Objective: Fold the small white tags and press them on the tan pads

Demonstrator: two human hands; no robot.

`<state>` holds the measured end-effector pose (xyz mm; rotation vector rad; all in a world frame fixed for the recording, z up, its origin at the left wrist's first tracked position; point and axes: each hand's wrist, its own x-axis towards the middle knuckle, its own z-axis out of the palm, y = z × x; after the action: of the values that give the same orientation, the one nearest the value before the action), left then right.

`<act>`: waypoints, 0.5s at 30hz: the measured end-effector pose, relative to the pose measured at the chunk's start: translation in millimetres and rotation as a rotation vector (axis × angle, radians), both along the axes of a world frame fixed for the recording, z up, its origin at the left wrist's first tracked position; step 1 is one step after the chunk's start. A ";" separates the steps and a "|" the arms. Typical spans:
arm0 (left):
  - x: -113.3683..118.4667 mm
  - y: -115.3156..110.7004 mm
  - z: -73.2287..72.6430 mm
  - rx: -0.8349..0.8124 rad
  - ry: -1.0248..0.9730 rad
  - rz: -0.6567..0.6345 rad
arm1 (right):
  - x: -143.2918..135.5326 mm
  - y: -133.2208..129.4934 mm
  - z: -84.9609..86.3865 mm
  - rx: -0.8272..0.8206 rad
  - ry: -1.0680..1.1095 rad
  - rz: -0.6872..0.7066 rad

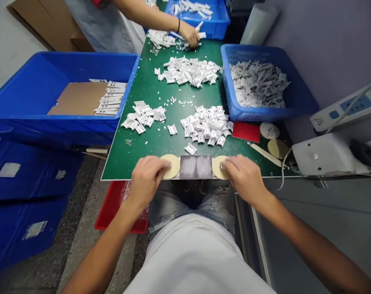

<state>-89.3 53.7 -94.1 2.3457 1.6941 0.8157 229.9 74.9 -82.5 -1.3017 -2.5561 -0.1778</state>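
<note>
Two yellow discs [174, 170] flank grey pads [188, 167] lengthwise along the table's [161, 143] near edge; I see left hand [147, 175] and right hand [245, 175] fingertips pinched there, contents unclear. Right-edge basket [262, 114] holds white pieces [259, 85]; left-edge tub [50, 128], cardboard [78, 100].

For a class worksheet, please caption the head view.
Left hand and right hand at two pale round pads along the near edge of a green table, small white parts heaped beyond.
</note>
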 end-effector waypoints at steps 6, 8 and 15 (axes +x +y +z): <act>7.1 -2.6 6.5 -0.027 -0.012 0.066 | 1.1 -8.3 -1.4 -0.021 0.005 -0.047; 2.4 -19.3 10.4 -0.118 -0.087 0.014 | 5.8 -24.6 -0.4 -0.075 0.061 -0.027; -10.2 -46.2 15.2 -0.415 -0.679 0.110 | 8.4 -51.1 4.6 -0.419 0.817 -0.168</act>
<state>-99.5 7.5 -78.9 1.4821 1.5024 1.0074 238.3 23.8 -78.0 -1.3420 -1.8230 0.7425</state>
